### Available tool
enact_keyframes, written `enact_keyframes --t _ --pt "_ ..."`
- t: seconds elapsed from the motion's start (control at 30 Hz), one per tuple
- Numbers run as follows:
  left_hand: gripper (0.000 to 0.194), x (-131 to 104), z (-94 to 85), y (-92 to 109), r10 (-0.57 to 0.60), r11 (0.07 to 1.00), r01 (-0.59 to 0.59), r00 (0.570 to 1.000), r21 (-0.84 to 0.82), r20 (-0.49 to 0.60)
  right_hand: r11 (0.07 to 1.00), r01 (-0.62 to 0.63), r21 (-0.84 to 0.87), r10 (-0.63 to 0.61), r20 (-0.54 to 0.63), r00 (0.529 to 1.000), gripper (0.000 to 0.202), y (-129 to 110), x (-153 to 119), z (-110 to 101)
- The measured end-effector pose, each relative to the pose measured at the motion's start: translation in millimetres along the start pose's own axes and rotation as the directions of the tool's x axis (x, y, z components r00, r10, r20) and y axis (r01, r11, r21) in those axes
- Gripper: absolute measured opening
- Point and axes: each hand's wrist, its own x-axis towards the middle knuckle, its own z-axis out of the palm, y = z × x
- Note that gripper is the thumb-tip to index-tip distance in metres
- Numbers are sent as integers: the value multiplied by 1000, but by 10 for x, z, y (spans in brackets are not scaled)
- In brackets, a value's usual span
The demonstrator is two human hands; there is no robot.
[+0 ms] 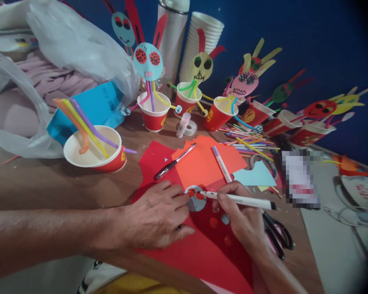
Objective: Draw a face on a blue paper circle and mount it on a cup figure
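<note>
1. Head view shows our left hand (pixel 159 214) palm down and partly open, fingers gently bent, fingertips on the left rim of a pale blue paper disc (pixel 196 206); a small dark bit shows by the thumb, and we cannot tell whether the hand grips it.
2. Our right hand (pixel 244 222) is closed around the barrel of a white marker (pixel 248 200), whose tip is at the right one of two red ovals (pixel 199 196) on the disc.
3. Beneath the disc we have a large red sheet (pixel 208 257), reaching the near edge of the wooden desk (pixel 43 183).
4. Beyond our hands, orange paper (pixel 199 163) overlaps the red sheet; a black-and-silver pen (pixel 171 165) lies across both, and a purple-ended marker (pixel 222 165) rests to its right.
5. Beside our right wrist, black-handled scissors (pixel 286 232) lie toward the desk's right edge.
6. Paper-cup figures (pixel 153 119) with drawn faces stand along the far edge, before stacked white cups (pixel 202 45).
7. Toward the far left corner, a red-and-white cup (pixel 112 164) holds straws (pixel 90 128).
</note>
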Motion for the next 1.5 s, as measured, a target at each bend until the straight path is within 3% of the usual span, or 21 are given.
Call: enact_keyframes --t 0.13,0.4,0.6,0.73,0.87,1.2,1.5 --pt "27 -5 -7 4 -14 1000 14 1000 -14 4 1000 -13 6 13 49 999 20 16 -24 12" --pt "28 16 -27 5 -10 1000 10 999 -19 33 928 145 -343 -134 56 989 17 12 -23 65" --pt "29 20 -36 8 -20 1000 20 1000 -17 14 924 135 -359 -138 16 990 17 10 -15 77" --pt "29 15 -36 4 -20 1000 21 1000 -19 23 928 117 -353 -155 -79 985 15 24 -7 4" --pt "31 5 -20 -2 -21 1000 22 999 -18 41 883 126 -452 -224 -170 960 17 50 3 -93" --pt "33 4 6 15 -20 1000 20 998 -3 62 858 125 -499 -225 -145 964 19 -101 -41 57" --pt "33 104 36 134 -112 994 109 982 26 151 849 187 -494 -271 -104 957 17 -77 -1 -9"
